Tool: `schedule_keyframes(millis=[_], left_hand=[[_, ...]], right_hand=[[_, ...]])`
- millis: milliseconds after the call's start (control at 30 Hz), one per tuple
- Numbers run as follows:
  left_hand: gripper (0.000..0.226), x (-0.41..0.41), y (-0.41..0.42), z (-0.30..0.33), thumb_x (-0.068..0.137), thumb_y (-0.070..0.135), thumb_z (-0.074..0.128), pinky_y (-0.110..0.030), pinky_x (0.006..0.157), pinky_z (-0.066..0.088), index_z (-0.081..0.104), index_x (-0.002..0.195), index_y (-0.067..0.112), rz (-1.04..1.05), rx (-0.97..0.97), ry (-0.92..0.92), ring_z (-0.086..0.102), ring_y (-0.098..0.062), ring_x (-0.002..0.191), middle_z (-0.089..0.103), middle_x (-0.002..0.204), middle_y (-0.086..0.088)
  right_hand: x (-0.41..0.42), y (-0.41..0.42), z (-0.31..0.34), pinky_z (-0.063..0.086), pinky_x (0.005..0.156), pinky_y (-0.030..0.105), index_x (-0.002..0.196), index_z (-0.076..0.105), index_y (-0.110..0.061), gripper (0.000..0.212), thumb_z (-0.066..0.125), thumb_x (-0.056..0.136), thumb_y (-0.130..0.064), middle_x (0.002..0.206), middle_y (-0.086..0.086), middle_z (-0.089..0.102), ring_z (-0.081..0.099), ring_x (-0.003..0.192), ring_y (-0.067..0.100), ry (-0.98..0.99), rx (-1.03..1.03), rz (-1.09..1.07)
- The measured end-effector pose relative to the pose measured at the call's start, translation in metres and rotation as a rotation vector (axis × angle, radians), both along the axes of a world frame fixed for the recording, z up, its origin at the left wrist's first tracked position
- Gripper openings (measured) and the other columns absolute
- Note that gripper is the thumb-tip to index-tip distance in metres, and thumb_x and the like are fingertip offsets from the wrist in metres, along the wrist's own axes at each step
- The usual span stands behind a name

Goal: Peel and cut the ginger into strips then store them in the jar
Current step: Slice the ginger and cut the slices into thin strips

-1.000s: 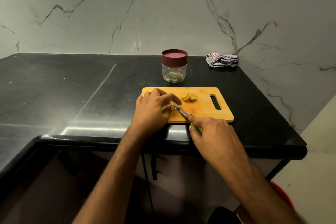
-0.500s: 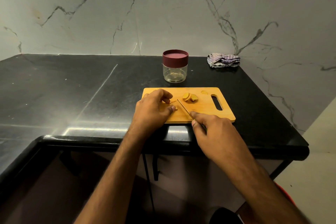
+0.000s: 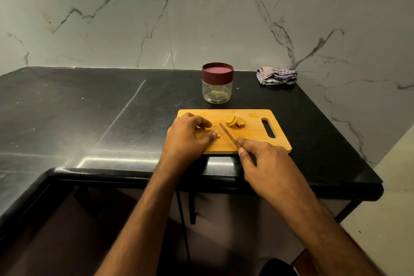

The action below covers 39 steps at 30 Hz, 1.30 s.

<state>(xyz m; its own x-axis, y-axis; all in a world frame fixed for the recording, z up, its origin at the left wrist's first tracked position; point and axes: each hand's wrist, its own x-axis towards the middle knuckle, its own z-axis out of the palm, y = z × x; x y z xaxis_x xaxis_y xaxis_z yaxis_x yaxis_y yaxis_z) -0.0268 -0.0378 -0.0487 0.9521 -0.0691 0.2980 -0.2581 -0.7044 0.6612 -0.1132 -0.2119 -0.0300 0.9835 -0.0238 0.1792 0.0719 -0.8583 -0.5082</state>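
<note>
Presently, left hand (image 3: 187,135) pinching a flat ginger slice (image 3: 202,133) on the rectangular wooden board (image 3: 253,134), right hand (image 3: 263,159) gripping a slim metal knife (image 3: 228,135), round ginger slices (image 3: 235,121) stacked nearby, lidded glass jar (image 3: 217,83) behind.

Home kitchen, black countertop (image 3: 89,107), marble backsplash (image 3: 112,24)

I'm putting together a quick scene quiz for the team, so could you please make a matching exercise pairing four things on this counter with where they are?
Things:
1. jar
2. cloth
3. knife
4. ginger slices

Places:
A. crumpled in the far corner by the wall
B. piled near the middle of the cutting board
C. lidded, just behind the board
D. gripped in the right hand

Pairs: 1-C, 2-A, 3-D, 4-B
</note>
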Motion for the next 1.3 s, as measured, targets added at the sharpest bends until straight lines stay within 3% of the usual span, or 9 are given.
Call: schedule_keyframes(millis=[167, 267, 367, 500, 667, 767, 933, 1133, 1300], left_hand=[[0.017, -0.004, 0.000, 0.001, 0.086, 0.035, 0.076, -0.030, 0.089, 0.051, 0.078, 0.102, 0.028, -0.014, -0.005, -0.014, 0.059, -0.006, 0.096, 0.061, 0.106, 0.011], [0.016, -0.004, 0.001, 0.000, 0.086, 0.034, 0.077, -0.029, 0.087, 0.051, 0.079, 0.100, 0.027, -0.004, -0.008, -0.027, 0.059, -0.005, 0.094, 0.062, 0.103, 0.012], [0.014, -0.004, 0.000, -0.001, 0.085, 0.034, 0.078, -0.036, 0.090, 0.053, 0.079, 0.097, 0.027, -0.001, -0.019, -0.032, 0.059, -0.007, 0.095, 0.063, 0.101, 0.012], [0.011, -0.002, -0.001, -0.002, 0.086, 0.035, 0.077, -0.045, 0.093, 0.052, 0.079, 0.094, 0.028, -0.003, -0.004, -0.017, 0.059, -0.013, 0.102, 0.062, 0.103, 0.010], [0.006, 0.000, -0.001, -0.003, 0.087, 0.035, 0.076, -0.047, 0.095, 0.050, 0.077, 0.089, 0.030, -0.004, 0.019, -0.012, 0.057, -0.017, 0.105, 0.061, 0.103, 0.009], [0.003, 0.001, -0.001, -0.003, 0.087, 0.035, 0.076, -0.048, 0.096, 0.049, 0.075, 0.086, 0.032, -0.012, 0.015, 0.004, 0.056, -0.017, 0.106, 0.061, 0.100, 0.010], [0.004, 0.002, -0.001, -0.003, 0.086, 0.033, 0.077, -0.048, 0.095, 0.050, 0.075, 0.084, 0.030, -0.019, 0.013, 0.007, 0.057, -0.018, 0.105, 0.062, 0.099, 0.009], [0.017, 0.000, -0.001, 0.001, 0.084, 0.030, 0.078, -0.048, 0.095, 0.050, 0.069, 0.073, 0.039, -0.032, 0.002, 0.015, 0.058, -0.017, 0.102, 0.061, 0.095, 0.011], [0.008, -0.002, -0.003, 0.002, 0.085, 0.030, 0.078, -0.047, 0.093, 0.051, 0.074, 0.078, 0.033, 0.000, -0.007, -0.002, 0.059, -0.018, 0.101, 0.062, 0.094, 0.009]], right_hand=[[-0.001, 0.002, 0.001, 0.041, 0.063, 0.017, 0.136, 0.050, -0.040, 0.037, 0.042, 0.100, -0.040, 0.108, -0.008, 0.064, 0.055, 0.083, 0.004, 0.036, 0.001, 0.051], [-0.002, 0.004, 0.000, 0.042, 0.067, 0.017, 0.137, 0.049, -0.040, 0.038, 0.041, 0.100, -0.040, 0.117, -0.007, 0.063, 0.054, 0.087, 0.004, 0.015, -0.001, 0.066], [-0.003, 0.005, -0.002, 0.045, 0.072, 0.020, 0.137, 0.049, -0.039, 0.038, 0.041, 0.100, -0.041, 0.117, -0.008, 0.063, 0.057, 0.090, 0.006, 0.004, 0.006, 0.057], [-0.005, 0.005, -0.005, 0.043, 0.066, 0.014, 0.139, 0.047, -0.040, 0.039, 0.041, 0.100, -0.041, 0.119, -0.007, 0.063, 0.057, 0.091, 0.005, -0.016, 0.006, 0.047], [-0.006, 0.008, -0.005, 0.036, 0.057, 0.010, 0.139, 0.046, -0.039, 0.039, 0.041, 0.100, -0.040, 0.109, -0.007, 0.065, 0.053, 0.078, 0.004, -0.037, -0.005, 0.057], [-0.005, 0.010, -0.005, 0.040, 0.061, 0.013, 0.140, 0.045, -0.038, 0.040, 0.040, 0.101, -0.039, 0.112, -0.006, 0.064, 0.053, 0.082, 0.004, -0.035, -0.015, 0.065], [-0.003, 0.013, -0.003, 0.033, 0.056, 0.007, 0.141, 0.044, -0.038, 0.040, 0.040, 0.101, -0.038, 0.112, -0.006, 0.064, 0.050, 0.080, 0.004, -0.009, -0.035, 0.060], [0.009, 0.023, 0.003, 0.053, 0.070, 0.028, 0.141, 0.042, -0.039, 0.039, 0.040, 0.102, -0.035, 0.103, -0.002, 0.061, 0.055, 0.083, 0.010, 0.036, -0.133, 0.045], [0.003, 0.016, 0.001, 0.050, 0.062, 0.024, 0.139, 0.045, -0.040, 0.038, 0.040, 0.101, -0.036, 0.090, -0.007, 0.058, 0.054, 0.075, 0.009, 0.035, -0.136, 0.060]])
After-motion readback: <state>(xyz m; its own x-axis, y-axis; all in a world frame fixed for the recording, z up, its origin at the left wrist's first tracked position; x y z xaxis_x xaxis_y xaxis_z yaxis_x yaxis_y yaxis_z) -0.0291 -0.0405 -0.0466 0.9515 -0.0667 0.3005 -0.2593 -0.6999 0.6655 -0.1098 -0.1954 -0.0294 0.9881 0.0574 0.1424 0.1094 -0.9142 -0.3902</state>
